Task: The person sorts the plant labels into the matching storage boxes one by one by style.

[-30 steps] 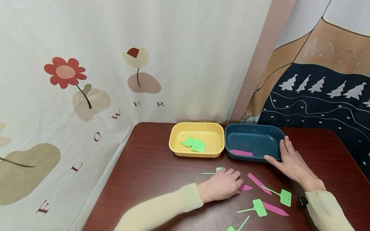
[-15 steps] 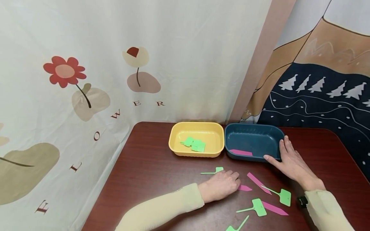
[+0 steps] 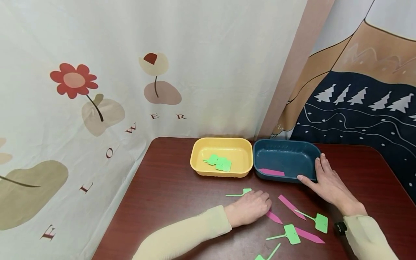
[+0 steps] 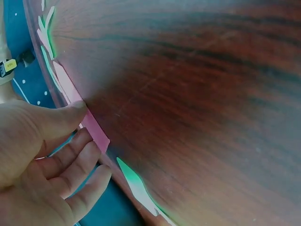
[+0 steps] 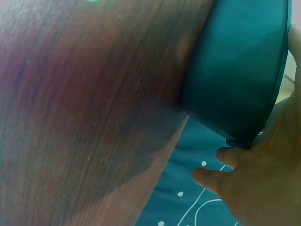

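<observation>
At the bottom edge of the frame a cut-off green tag (image 3: 259,257) is lying; just above, a second green tag (image 3: 291,234) is meeting a pink marker (image 3: 310,235). Lower centre now: the left hand (image 3: 250,206) is pinching a pink strip (image 3: 274,217) low at the table, thumb on one side, fingers on the other. It's looking thin and flat, so a shallow pinch could be slipping off it, I'd say. A stemmed tag (image 3: 247,191) is lying just beyond those knuckles, and a careless sweep could be knocking it. Right of centre, a third green tag (image 3: 321,222) is resting its stem across a pink stake (image 3: 287,203); lifting the stake could be dragging both. Farther up, the right hand (image 3: 331,186), well apart from the left, is spreading straight fingers against the blue tray (image 3: 286,155); too hard a push could be shoving it into the yellow tray (image 3: 221,144) alongside.
</observation>
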### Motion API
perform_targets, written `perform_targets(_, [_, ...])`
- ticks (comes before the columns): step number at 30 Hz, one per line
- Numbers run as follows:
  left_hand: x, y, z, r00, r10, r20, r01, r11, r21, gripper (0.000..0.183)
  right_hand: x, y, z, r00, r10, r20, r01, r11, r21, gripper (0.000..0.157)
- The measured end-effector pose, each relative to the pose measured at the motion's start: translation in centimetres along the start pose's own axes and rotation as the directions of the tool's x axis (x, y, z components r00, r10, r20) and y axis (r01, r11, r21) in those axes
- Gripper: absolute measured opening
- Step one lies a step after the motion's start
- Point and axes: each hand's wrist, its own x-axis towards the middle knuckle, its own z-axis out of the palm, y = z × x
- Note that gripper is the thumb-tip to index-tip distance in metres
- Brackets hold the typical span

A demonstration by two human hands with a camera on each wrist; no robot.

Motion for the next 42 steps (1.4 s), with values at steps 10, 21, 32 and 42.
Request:
perform_targets(10, [-0.3,-0.1,0.3,1.0,0.0,0.016,0.001,0.997,-0.076,0.005,-0.1,0.0,0.1,1.0,0.0,-0.008,0.0,1.0,0.001,0.113])
perform_targets(21, [-0.7,-0.4,0.4,1.0,0.02,0.012,-0.018,0.985,-0.173,0.006,0.0,-0.2,0.0,1.0,0.01,0.002,-0.01,1.0,0.0,0.115])
perform_targets(32, [-0.6,-1.0,0.3,0.998,0.01,-0.055,-0.02,0.984,-0.18,0.005,0.0,-0.1,0.0,1.0,0.007,-0.002,-0.007,1.0,-0.002,0.115])
perform_targets(42, [-0.4,-1.3,-0.1,0.997,-0.016,-0.081,0.002,0.986,-0.167,0.006,0.0,0.0,0.1,1.0,0.009,0.0,-0.009,1.0,0.004,0.115])
